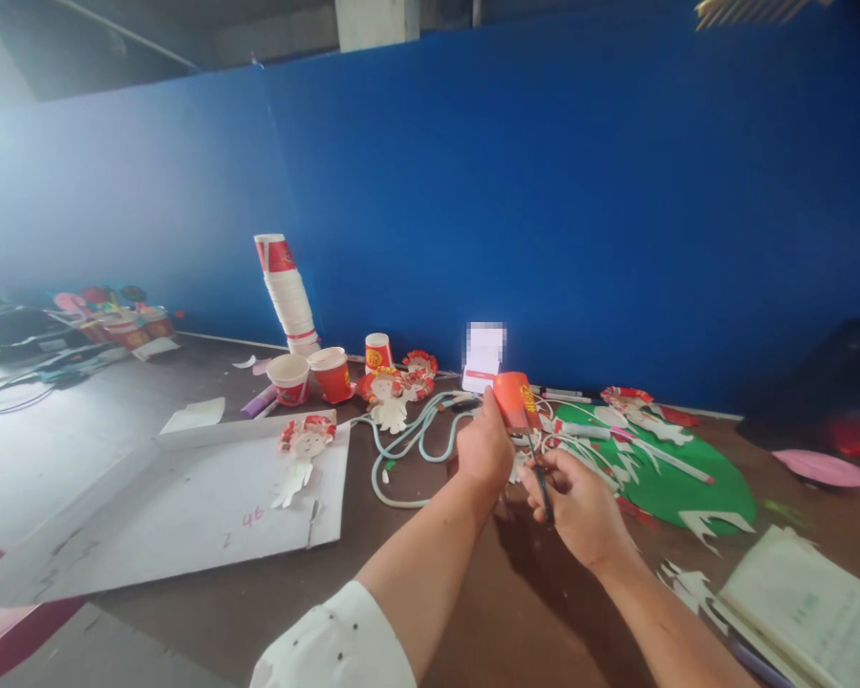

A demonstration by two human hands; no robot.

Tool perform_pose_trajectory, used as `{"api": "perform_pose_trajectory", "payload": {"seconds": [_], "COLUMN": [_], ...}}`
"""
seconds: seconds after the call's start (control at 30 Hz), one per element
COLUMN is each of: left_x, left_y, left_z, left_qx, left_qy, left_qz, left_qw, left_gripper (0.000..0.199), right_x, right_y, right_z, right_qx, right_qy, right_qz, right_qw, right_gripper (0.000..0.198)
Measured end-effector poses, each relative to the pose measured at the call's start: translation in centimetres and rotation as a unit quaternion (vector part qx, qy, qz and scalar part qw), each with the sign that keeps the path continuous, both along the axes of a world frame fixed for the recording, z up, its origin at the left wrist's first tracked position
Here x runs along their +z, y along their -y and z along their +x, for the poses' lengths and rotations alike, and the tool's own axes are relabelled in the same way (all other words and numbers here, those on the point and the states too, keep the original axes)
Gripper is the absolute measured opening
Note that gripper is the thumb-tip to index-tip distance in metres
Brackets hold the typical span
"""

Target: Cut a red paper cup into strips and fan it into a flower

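Observation:
Between my hands is a red paper cup piece (514, 397) with yellow print, held up above the brown table. My left hand (485, 447) is closed on its left side. In my right hand (573, 497) is a pair of scissors (543, 487) with dark handles, the fingers wrapped round them. The scissor blades point up and meet the lower right edge of the red piece. How far they are spread I cannot tell. Just behind the red piece stands a small white phone-like panel (482, 376), its upper part blurred out.
A leaning stack of paper cups (290, 301) stands at the back left, near two open cups (331, 376). Paper dolls (389, 406), a pale coiled cable (401, 449) and a white board (207, 516) lie left. Rightward are a green disc (717, 478), scraps and a notebook (795, 602).

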State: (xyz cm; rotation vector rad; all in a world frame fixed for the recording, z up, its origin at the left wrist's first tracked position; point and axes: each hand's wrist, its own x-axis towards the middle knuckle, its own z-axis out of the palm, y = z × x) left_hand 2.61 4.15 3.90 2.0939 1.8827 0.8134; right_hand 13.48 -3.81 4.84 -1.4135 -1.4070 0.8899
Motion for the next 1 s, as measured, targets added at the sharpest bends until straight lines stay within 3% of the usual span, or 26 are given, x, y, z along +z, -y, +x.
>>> {"api": "perform_pose_trajectory", "payload": {"seconds": [0.33, 0.8, 1.0], "left_x": [0.2, 0.0, -0.3], "left_y": [1.0, 1.1, 0.8], "left_z": [1.1, 1.1, 0.8], "left_qx": [-0.059, -0.065, -0.06], "left_qy": [-0.021, -0.02, -0.045], "left_qz": [0.019, 0.031, 0.04], "left_qw": [0.998, 0.997, 0.996], "left_gripper": [0.078, 0.08, 0.077], "right_x": [0.6, 0.2, 0.4], "right_y": [-0.3, -0.3, -0.3], "right_z": [0.5, 1.0, 1.0], "right_qx": [-0.031, -0.037, -0.023], "right_qy": [-0.037, 0.031, -0.021], "right_qz": [0.029, 0.073, 0.045], "right_qw": [0.998, 0.996, 0.998], "right_gripper": [0.032, 0.025, 0.026]}}
